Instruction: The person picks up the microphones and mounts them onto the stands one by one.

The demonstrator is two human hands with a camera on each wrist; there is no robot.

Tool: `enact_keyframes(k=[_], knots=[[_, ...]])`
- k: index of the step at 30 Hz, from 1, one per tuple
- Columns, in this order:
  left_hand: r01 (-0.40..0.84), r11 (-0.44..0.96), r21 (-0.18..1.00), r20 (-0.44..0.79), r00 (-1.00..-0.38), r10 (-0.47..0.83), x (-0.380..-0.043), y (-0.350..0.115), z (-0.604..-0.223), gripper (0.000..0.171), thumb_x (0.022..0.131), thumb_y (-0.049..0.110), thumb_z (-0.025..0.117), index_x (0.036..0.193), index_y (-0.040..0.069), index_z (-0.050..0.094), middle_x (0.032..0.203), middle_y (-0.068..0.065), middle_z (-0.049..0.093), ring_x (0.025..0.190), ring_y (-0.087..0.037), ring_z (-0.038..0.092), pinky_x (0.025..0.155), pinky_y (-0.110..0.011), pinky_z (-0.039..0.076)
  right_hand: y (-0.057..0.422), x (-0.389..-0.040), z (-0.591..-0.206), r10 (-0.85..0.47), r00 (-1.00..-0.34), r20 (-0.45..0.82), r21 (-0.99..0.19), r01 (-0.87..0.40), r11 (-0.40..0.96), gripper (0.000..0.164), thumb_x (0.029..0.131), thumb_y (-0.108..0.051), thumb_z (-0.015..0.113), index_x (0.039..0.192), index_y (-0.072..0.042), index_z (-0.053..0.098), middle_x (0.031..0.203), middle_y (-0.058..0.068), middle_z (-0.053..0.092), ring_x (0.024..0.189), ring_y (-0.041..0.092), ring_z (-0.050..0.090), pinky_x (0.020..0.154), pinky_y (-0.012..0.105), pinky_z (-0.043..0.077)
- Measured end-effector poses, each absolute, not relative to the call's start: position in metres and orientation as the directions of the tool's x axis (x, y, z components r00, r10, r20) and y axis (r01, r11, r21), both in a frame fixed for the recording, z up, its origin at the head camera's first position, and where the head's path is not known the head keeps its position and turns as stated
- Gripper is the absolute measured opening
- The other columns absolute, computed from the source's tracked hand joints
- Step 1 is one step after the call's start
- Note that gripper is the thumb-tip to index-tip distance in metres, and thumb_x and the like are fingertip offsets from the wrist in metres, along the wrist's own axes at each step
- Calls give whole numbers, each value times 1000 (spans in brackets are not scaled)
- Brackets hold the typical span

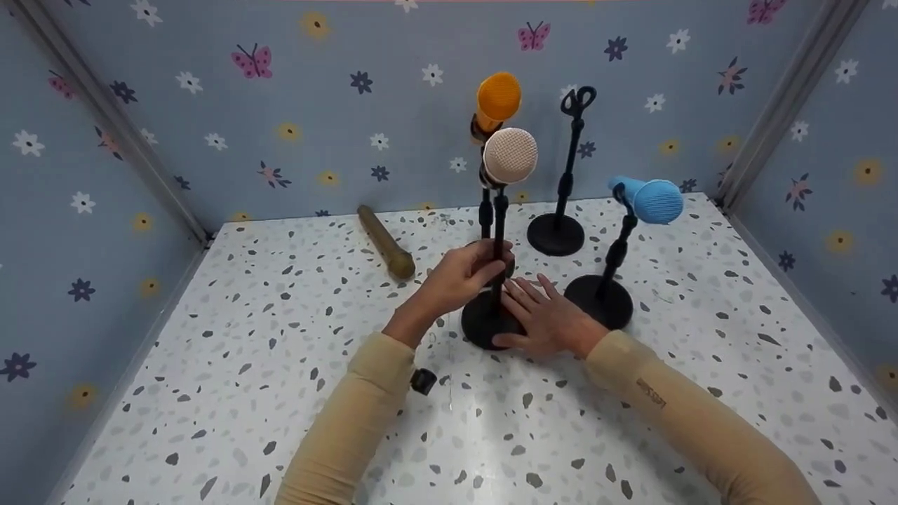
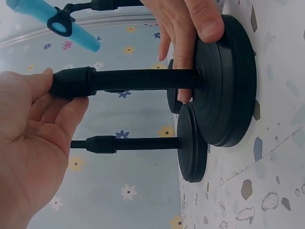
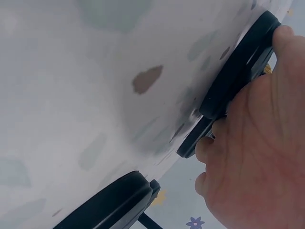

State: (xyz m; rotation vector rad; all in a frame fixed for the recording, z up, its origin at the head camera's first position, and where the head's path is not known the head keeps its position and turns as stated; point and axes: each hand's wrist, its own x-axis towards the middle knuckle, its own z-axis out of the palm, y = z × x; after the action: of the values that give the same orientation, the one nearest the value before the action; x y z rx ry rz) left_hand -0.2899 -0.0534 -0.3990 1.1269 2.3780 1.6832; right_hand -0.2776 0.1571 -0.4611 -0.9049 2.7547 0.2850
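Observation:
A microphone stand (image 1: 499,217) bearing a pale pink microphone (image 1: 511,156) stands at mid-table. My left hand (image 1: 459,273) grips its pole; in the left wrist view, thumb and fingers close round the black collar (image 2: 74,82). On the round black base (image 2: 228,90) my right hand (image 1: 551,322) rests with fingers extended and spread. Its thumb (image 2: 209,26) presses the base's top near the edge, as the left wrist view shows. Directly behind, a second stand holds an orange microphone (image 1: 499,97); the front stand and left hand partly hide it.
To the right, a blue microphone (image 1: 656,200) sits in its stand (image 1: 617,252). A stand with a bare clip (image 1: 578,102) is at the back. Left of the stands lies a gold-brown microphone (image 1: 386,245). A small black piece (image 1: 423,381) is beside my left sleeve. Patterned walls (image 1: 393,126) border the table.

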Motion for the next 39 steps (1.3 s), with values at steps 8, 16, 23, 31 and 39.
enact_keyframes(k=[8,16,23,31,39], knots=[[591,173,788,427,-727,538,-289,-51,-400,32,98,-3,63,130,-3,61,114,-10,70,114,-23,67,96,-29,52,156,-275,-458,-551,-787,-276,99,-594,799,100,94,-82,13,163,-10,13,169,10,2,155,29,4,123,53,-2],[576,201,793,432,-763,481,-292,-50,-395,33,92,-1,73,124,-4,68,108,-14,74,103,-16,72,89,-29,56,156,-275,-456,-552,-792,-261,82,-588,805,99,95,-81,17,163,-10,16,169,11,7,155,31,8,122,54,0],[576,175,798,452,-765,458,-291,-50,-396,40,89,1,77,128,-1,68,111,-16,74,103,-26,72,87,-30,57,156,-274,-456,-557,-791,-252,57,-587,808,98,95,-80,20,163,-9,17,169,11,9,155,31,9,123,54,0],[518,122,847,429,-801,419,-291,-48,-396,54,88,3,79,137,-4,59,116,-18,72,106,-25,71,85,-31,58,157,-274,-455,-548,-798,-252,52,-577,815,99,95,-81,19,163,-10,16,169,11,9,154,32,9,122,55,1],[520,98,849,394,-744,540,-292,-53,-406,44,98,0,65,141,0,56,128,-18,67,118,-19,64,101,-32,50,155,-274,-454,-546,-796,-263,46,-575,817,98,96,-80,19,163,-9,16,168,12,11,154,32,10,122,54,1]])
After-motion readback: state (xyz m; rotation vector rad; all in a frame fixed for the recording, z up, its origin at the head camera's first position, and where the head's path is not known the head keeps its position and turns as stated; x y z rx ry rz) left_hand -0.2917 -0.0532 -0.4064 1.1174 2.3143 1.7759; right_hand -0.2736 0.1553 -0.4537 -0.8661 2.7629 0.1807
